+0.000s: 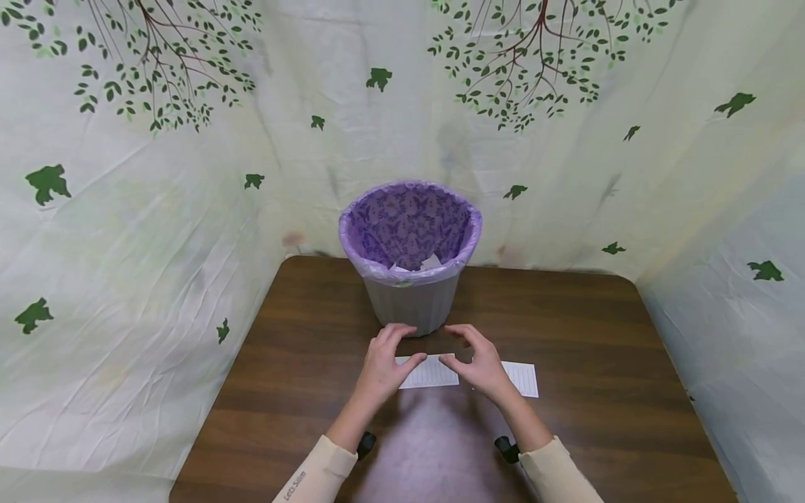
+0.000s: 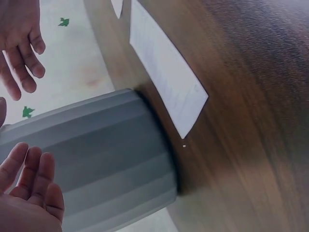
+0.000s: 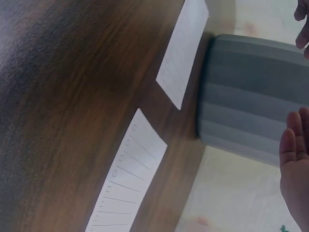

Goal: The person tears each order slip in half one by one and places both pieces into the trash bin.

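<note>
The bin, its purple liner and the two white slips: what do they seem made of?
Bin: probably matte plastic, from its smooth, broad-ribbed grey wall.
Purple liner: perhaps thin, slightly shiny plastic film, as it wrinkles over the rim, though fabric is possible.
Left slip and right slip: apparently matte paper or thin card, lying flat with printed lines.

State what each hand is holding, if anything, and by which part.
Nothing is held: the left hand and the right hand are both empty, above the table.
</note>
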Motion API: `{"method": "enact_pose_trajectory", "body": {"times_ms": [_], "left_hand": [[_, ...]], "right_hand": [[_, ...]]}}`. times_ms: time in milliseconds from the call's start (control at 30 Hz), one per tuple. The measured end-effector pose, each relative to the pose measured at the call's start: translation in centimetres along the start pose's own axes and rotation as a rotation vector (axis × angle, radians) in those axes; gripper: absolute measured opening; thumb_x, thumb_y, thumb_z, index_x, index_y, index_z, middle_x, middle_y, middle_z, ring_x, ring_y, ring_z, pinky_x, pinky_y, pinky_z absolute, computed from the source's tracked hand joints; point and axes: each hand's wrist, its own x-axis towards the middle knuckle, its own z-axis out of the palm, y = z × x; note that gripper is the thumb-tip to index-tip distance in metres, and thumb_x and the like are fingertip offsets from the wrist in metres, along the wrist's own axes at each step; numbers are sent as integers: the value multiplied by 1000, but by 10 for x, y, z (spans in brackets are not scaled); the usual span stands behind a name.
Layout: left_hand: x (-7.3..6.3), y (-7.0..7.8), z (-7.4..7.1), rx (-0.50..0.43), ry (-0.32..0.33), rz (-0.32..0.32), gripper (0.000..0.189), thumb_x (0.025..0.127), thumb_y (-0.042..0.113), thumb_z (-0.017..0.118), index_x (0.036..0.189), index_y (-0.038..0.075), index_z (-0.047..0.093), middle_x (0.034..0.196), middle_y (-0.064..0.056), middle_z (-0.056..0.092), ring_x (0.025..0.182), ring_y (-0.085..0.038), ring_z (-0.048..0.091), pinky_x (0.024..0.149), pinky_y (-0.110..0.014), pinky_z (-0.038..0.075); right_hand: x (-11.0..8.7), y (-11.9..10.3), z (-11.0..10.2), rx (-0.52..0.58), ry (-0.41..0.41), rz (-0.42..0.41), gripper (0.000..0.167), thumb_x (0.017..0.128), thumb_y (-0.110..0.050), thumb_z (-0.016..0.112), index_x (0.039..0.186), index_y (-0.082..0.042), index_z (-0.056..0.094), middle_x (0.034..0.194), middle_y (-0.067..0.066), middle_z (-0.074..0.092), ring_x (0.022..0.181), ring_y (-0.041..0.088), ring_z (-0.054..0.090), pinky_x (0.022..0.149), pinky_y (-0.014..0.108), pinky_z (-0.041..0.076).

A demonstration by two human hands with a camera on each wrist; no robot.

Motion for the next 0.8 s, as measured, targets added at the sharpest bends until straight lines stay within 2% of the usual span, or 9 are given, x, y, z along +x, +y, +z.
{"method": "enact_pose_trajectory", "body": {"times_ms": [167, 300, 500, 700, 800], "left_hand": [[-2, -3, 6, 3, -13, -18, 47, 85, 25, 89, 127, 10, 72, 126, -8, 71, 122, -28, 67, 98, -50, 49], [-5, -4, 7, 11, -8, -35, 47, 84, 24, 90, 126, 11, 72, 124, -7, 72, 121, -27, 67, 96, -49, 48], [-9, -13, 10, 35, -13, -36, 47, 85, 23, 89, 126, 9, 72, 124, -6, 72, 119, -26, 67, 95, -48, 48], [-11, -21, 16, 61, -33, -32, 49, 84, 24, 90, 126, 7, 72, 124, -7, 71, 122, -29, 64, 101, -51, 47], [-12, -24, 19, 63, -48, -38, 52, 83, 26, 90, 128, 6, 71, 127, -9, 71, 125, -32, 62, 106, -53, 46]], "right_hand": [[-3, 8, 1, -8, -11, 17, 53, 87, -18, 87, 135, -12, 67, 130, 9, 71, 122, 33, 67, 95, 51, 56], [-3, 12, 5, -15, -38, 40, 53, 87, -19, 86, 136, -13, 67, 130, 6, 70, 123, 35, 66, 96, 53, 55], [-1, 13, 12, -15, -52, 32, 54, 86, -17, 86, 136, -10, 66, 130, 9, 70, 123, 38, 66, 96, 57, 56], [-1, 16, 14, -28, -60, 18, 55, 87, -16, 86, 136, -3, 65, 131, 17, 69, 123, 35, 67, 97, 59, 56], [0, 18, 15, -52, -66, 22, 56, 87, -16, 87, 136, -3, 65, 132, 15, 70, 124, 33, 67, 99, 57, 56]]}}
